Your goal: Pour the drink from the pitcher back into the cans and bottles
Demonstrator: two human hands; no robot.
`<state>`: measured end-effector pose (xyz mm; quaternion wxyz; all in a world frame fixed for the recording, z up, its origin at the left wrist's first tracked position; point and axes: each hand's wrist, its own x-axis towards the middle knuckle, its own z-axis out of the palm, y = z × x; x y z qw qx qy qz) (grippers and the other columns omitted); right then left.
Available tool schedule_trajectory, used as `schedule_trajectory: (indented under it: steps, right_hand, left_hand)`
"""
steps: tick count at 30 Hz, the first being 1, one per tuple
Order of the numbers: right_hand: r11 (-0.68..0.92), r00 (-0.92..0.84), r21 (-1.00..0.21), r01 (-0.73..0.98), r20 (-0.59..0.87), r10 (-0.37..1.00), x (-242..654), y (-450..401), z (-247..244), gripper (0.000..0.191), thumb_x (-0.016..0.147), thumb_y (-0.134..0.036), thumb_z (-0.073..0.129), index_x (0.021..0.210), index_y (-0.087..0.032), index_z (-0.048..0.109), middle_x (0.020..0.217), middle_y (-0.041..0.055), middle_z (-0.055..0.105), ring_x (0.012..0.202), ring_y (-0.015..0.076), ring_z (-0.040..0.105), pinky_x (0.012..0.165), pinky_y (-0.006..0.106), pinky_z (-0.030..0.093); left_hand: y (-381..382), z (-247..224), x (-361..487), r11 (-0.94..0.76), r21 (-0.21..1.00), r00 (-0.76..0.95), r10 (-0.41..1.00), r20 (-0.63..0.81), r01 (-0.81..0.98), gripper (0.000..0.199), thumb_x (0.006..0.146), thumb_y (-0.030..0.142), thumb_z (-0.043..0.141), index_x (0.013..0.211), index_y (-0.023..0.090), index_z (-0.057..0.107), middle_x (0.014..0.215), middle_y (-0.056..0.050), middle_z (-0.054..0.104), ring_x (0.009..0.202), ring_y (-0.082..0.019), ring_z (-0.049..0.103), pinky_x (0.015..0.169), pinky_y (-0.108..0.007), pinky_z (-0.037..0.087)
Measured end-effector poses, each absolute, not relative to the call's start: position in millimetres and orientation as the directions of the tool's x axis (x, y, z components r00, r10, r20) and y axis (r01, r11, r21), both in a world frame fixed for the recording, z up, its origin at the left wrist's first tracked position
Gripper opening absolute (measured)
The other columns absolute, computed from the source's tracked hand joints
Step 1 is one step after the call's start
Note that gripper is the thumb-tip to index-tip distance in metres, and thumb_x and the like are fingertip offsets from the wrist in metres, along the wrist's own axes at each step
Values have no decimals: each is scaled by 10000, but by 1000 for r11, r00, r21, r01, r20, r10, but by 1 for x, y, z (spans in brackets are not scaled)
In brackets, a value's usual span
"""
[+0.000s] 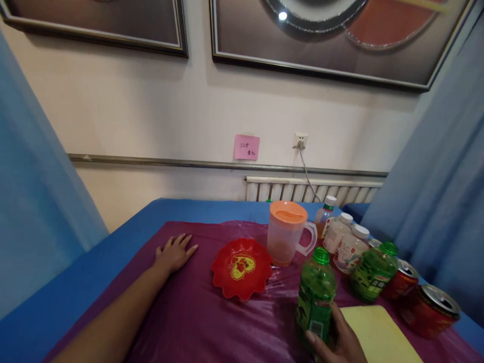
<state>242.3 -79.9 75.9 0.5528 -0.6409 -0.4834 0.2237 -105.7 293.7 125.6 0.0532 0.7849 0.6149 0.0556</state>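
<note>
My left hand (pixel 175 253) lies flat on the purple plastic sheet (pixel 189 312), fingers spread, with nothing in it. To its right sits a red scalloped plate (pixel 242 269) with a yellow pattern. My right hand (pixel 336 338) grips the lower part of a green bottle (pixel 316 297), which stands upright and has no cap. Behind the bottle is a clear pitcher (pixel 282 242) with an orange lid. A yellow pad (pixel 380 335) lies just right of my right hand.
Along the right are a white-capped bottle (pixel 324 219), two clear jars (pixel 338 234) (pixel 351 249), another green bottle (pixel 372 275) and red cans (pixel 431 312). A radiator (pixel 295 190) and wall socket (pixel 300 141) are behind the table. Blue curtains (pixel 34 151) hang at both sides.
</note>
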Motion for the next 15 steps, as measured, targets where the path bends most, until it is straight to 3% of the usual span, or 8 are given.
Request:
schedule_trajectory:
  steps: [11, 15]
  right_hand:
    - [50, 471, -874, 484, 308, 827, 248, -69, 64, 733, 772, -532, 730, 1382, -175, 538, 1176, 152, 725, 1095, 342, 685, 867, 388, 585]
    - [35, 444, -875, 483, 279, 852, 247, -72, 68, 724, 778, -515, 737, 1385, -173, 536, 1194, 148, 719, 1130, 327, 669, 894, 373, 574]
  left_hand:
    - [312, 129, -99, -234, 138, 235, 972, 12, 962, 647, 885, 591, 444, 1467, 310, 455, 1602, -78, 354, 1464, -443, 250, 1093, -740, 182]
    - [307, 139, -103, -209, 153, 206, 978, 38, 966, 716, 906, 580, 415, 1534, 247, 331, 1635, -108, 262, 1483, -430, 218, 1104, -677, 266]
